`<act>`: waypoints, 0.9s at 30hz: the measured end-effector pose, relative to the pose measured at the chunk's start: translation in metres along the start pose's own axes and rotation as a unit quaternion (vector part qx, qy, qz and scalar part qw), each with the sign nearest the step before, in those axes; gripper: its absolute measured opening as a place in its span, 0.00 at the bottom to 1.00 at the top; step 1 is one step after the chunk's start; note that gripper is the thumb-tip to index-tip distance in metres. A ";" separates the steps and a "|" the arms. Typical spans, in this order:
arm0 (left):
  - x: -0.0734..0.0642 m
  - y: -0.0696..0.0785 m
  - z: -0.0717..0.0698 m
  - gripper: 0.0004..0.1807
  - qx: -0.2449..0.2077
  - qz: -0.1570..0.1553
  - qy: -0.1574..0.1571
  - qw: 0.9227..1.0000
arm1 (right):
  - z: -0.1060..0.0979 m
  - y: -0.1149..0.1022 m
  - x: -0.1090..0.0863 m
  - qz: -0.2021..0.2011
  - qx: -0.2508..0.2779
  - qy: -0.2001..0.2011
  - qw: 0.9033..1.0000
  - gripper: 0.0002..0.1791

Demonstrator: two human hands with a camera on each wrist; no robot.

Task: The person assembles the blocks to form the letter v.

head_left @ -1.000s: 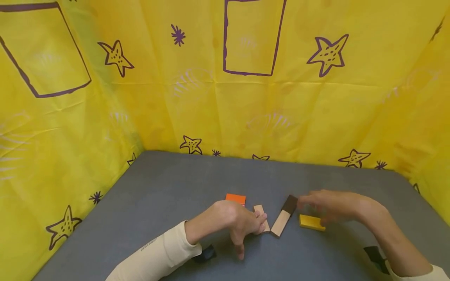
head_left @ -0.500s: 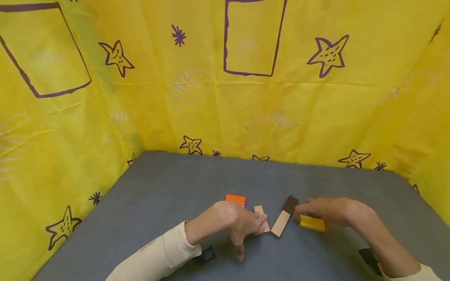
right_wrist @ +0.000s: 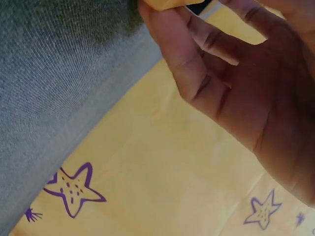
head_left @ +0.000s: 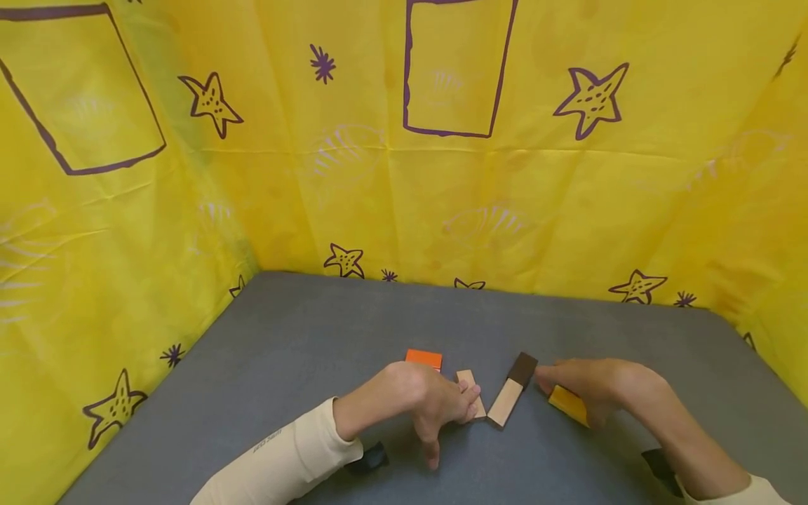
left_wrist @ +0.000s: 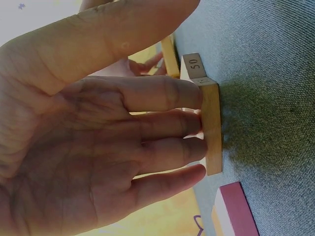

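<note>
My left hand (head_left: 435,403) rests its nearly straight fingertips on a plain wooden block (head_left: 465,378) lying flat. In the left wrist view, the fingers (left_wrist: 167,96) touch that block (left_wrist: 212,137) along its length, thumb held apart. A second plain block (head_left: 505,403), its near end meeting the first in a V, has a dark brown block (head_left: 522,369) lined up at its far end. To the right, my right hand (head_left: 600,384) holds a yellow block (head_left: 569,405) by its sides. Only an edge of this yellow block (right_wrist: 167,4) shows at the top of the right wrist view.
An orange block (head_left: 423,358) lies beyond my left wrist. The grey tabletop (head_left: 315,315) stretches back to a yellow cloth wall (head_left: 379,196) printed with starfish. More yellow cloth stands at both sides.
My right hand has come down to the yellow block and grips it. The block has turned, its right end swinging toward me. My left hand and the other blocks stay put.
</note>
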State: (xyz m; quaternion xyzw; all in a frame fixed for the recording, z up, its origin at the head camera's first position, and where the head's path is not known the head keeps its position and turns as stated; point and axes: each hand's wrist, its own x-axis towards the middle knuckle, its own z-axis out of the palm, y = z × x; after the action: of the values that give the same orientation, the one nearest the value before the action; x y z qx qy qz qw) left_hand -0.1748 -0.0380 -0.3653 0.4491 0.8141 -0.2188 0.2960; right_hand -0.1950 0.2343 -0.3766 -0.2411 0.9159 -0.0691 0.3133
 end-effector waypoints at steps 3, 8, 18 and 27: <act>0.000 0.000 -0.001 0.58 -0.004 -0.003 -0.003 1.000 | -0.003 0.001 -0.002 0.008 0.018 -0.004 1.000 0.39; 0.000 0.001 0.001 0.58 -0.007 -0.005 -0.004 1.000 | -0.007 0.003 -0.007 -0.007 0.020 0.002 1.000 0.33; 0.001 0.001 0.000 0.58 -0.009 0.001 0.003 1.000 | -0.024 0.008 -0.023 -0.046 0.029 0.055 0.997 0.32; -0.001 0.002 0.001 0.56 -0.003 -0.001 -0.002 1.000 | -0.044 0.003 -0.022 -0.068 0.038 0.090 0.993 0.23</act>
State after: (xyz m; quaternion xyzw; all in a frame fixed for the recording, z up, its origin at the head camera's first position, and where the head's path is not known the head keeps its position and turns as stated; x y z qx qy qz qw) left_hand -0.1728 -0.0383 -0.3653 0.4468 0.8149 -0.2178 0.2983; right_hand -0.2081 0.2467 -0.3310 -0.2841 0.9185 -0.1462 0.2331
